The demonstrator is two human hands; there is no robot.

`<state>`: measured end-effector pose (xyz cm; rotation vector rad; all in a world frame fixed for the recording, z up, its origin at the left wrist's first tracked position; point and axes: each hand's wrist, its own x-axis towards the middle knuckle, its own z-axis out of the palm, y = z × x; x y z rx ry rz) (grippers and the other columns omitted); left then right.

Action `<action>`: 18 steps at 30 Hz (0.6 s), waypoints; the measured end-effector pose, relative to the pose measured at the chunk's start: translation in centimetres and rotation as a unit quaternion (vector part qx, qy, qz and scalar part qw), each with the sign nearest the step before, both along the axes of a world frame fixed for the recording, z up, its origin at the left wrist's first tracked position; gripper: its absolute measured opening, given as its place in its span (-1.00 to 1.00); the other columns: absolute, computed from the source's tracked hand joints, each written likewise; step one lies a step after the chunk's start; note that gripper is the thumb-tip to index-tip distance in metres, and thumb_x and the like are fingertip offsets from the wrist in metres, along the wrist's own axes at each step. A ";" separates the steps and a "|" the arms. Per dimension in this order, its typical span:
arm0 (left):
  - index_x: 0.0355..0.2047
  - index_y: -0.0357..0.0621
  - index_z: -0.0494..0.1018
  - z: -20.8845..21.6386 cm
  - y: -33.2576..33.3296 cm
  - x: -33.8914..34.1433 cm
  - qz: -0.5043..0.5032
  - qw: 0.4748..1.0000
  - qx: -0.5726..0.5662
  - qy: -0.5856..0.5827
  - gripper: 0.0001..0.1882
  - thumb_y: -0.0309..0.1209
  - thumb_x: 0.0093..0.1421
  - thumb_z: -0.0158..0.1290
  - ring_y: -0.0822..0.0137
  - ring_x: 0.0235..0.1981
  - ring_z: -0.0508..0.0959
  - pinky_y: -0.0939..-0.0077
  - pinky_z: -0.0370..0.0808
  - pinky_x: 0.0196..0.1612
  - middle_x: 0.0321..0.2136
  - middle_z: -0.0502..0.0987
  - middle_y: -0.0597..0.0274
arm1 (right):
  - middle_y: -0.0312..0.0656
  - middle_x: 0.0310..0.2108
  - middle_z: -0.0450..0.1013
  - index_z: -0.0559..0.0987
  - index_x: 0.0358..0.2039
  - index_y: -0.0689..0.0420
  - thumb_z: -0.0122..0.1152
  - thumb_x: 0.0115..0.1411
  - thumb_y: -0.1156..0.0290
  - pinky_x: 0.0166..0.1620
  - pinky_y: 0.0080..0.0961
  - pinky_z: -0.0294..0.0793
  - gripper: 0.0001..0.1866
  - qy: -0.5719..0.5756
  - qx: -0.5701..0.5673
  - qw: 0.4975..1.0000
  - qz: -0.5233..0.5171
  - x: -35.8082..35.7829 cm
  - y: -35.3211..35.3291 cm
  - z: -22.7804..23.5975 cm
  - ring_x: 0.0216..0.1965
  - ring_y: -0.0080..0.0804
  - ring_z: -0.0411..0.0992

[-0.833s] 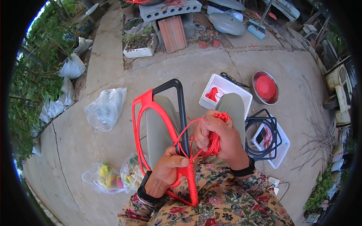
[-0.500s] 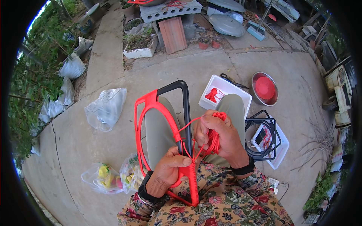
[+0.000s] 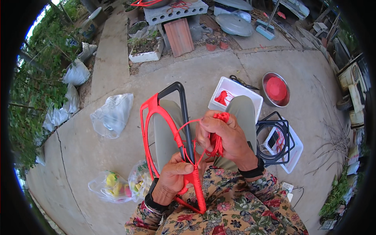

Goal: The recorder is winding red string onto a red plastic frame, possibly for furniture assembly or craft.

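A black frame (image 3: 182, 102) with a ring inside it rests upright across my lap, much of it wound tightly in red cord (image 3: 201, 194). My left hand (image 3: 175, 175) is closed around the lower part of the frame, its thumb lying by the edge where the winding meets bare black. In my right hand (image 3: 223, 135), to the right of the frame, is a bundle of red cord (image 3: 216, 145). Strands run from this bundle across to the ring and to the wound edge beside my left thumb. The fingers hide part of the bundle.
Beyond my right knee stands a white foam box (image 3: 227, 84) with red cord inside, near scissors (image 3: 239, 81) and a metal bowl (image 3: 282, 102) holding something red. Unwrapped black frames (image 3: 270, 158) lean on a white tray (image 3: 294, 154). Clear plastic bags (image 3: 112, 115) lie left.
The frame has tilted slightly, its top edge shifting left. My right hand has moved a little left and turned with the cord bundle; my left hand keeps its hold.
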<state>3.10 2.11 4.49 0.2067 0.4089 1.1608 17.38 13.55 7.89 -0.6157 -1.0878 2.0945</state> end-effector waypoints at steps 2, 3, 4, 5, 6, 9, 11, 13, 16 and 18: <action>-0.35 -0.35 0.39 0.3 0.0 0.2 0.011 1.000 0.007 0.020 -0.71 -0.38 0.03 0.17 0.21 -0.62 0.45 0.41 0.41 -0.59 -0.59 0.44 0.03 | -0.26 -0.71 0.33 0.39 -0.60 0.14 -0.02 0.27 0.34 -0.60 -0.64 0.21 -0.70 0.010 -0.011 1.000 0.001 0.2 -0.3 -0.4 -0.70 -0.61 0.23; -0.40 -0.33 0.34 0.4 0.0 0.3 0.024 0.999 0.013 0.039 -0.73 -0.38 0.03 0.14 0.12 -0.67 0.44 0.32 0.42 -0.66 -0.66 0.42 -0.02 | -0.32 -0.70 0.33 0.42 -0.59 0.13 0.02 0.26 0.33 -0.59 -0.67 0.21 -0.72 0.020 -0.023 1.000 0.003 0.3 -0.4 -0.6 -0.68 -0.66 0.23; -0.40 -0.33 0.34 0.5 0.1 0.3 0.024 0.999 0.013 0.038 -0.73 -0.38 0.03 0.14 0.12 -0.67 0.44 0.32 0.42 -0.66 -0.66 0.42 -0.02 | -0.32 -0.70 0.33 0.42 -0.59 0.13 0.02 0.26 0.33 -0.59 -0.67 0.21 -0.72 0.019 -0.022 1.000 0.004 0.4 -0.5 -0.8 -0.68 -0.66 0.23; -0.41 -0.32 0.34 0.5 0.1 0.4 0.023 0.999 0.013 0.034 -0.74 -0.38 0.03 0.13 0.13 -0.68 0.43 0.32 0.42 -0.66 -0.66 0.41 -0.02 | -0.32 -0.70 0.32 0.42 -0.60 0.13 0.02 0.26 0.34 -0.58 -0.66 0.20 -0.72 0.020 -0.015 1.000 0.006 0.4 -0.6 -1.0 -0.68 -0.65 0.23; -0.42 -0.30 0.34 0.6 0.2 0.4 0.021 0.999 0.014 0.029 -0.75 -0.38 0.04 0.13 0.14 -0.69 0.43 0.33 0.42 -0.67 -0.67 0.41 -0.01 | -0.33 -0.70 0.32 0.41 -0.60 0.13 0.02 0.25 0.35 -0.58 -0.66 0.20 -0.72 0.020 -0.008 1.000 0.007 0.5 -0.7 -1.0 -0.68 -0.65 0.22; -0.41 -0.30 0.34 0.5 0.0 0.5 0.038 0.998 -0.004 0.039 -0.74 -0.37 0.05 0.14 0.18 -0.72 0.40 0.37 0.40 -0.68 -0.67 0.41 -0.01 | -0.33 -0.70 0.31 0.41 -0.61 0.14 0.02 0.25 0.36 -0.57 -0.65 0.19 -0.71 0.029 -0.021 0.999 -0.002 0.8 -1.3 -0.8 -0.68 -0.65 0.21; -0.34 -0.31 0.37 -0.1 0.0 0.1 0.021 1.000 -0.010 0.019 -0.72 -0.39 0.05 0.17 0.24 -0.65 0.43 0.44 0.38 -0.66 -0.59 0.43 0.05 | -0.33 -0.71 0.31 0.41 -0.61 0.14 0.02 0.26 0.36 -0.57 -0.65 0.21 -0.71 0.012 -0.006 1.000 -0.008 1.6 -1.6 -0.8 -0.68 -0.65 0.22; -0.27 -0.33 0.39 -0.7 0.0 0.0 0.002 1.000 -0.016 -0.002 -0.69 -0.41 0.05 0.20 0.30 -0.58 0.46 0.52 0.36 -0.63 -0.51 0.45 0.10 | -0.33 -0.71 0.31 0.41 -0.61 0.14 0.01 0.26 0.35 -0.56 -0.65 0.22 -0.71 -0.006 0.008 1.000 -0.015 1.9 -1.8 -0.9 -0.68 -0.66 0.23; -0.24 -0.31 0.39 -1.2 0.1 0.2 -0.006 0.999 -0.029 -0.023 -0.71 -0.42 0.08 0.16 0.33 -0.63 0.46 0.55 0.29 -0.75 -0.49 0.48 0.10 | -0.27 -0.76 0.27 0.36 -0.63 0.14 -0.04 0.26 0.39 -0.60 -0.63 0.19 -0.70 -0.027 0.013 0.996 -0.079 2.3 -1.9 -1.1 -0.72 -0.57 0.22; -0.23 -0.29 0.40 -1.2 0.1 0.2 -0.005 0.998 -0.063 -0.021 -0.76 -0.43 0.12 0.11 0.36 -0.64 0.47 0.54 0.29 -0.76 -0.48 0.51 0.13 | -0.35 -0.71 0.34 0.49 -0.50 0.16 0.03 0.29 0.24 -0.62 -0.71 0.20 -0.70 -0.108 0.008 0.994 -0.019 3.1 -1.7 -1.0 -0.70 -0.70 0.25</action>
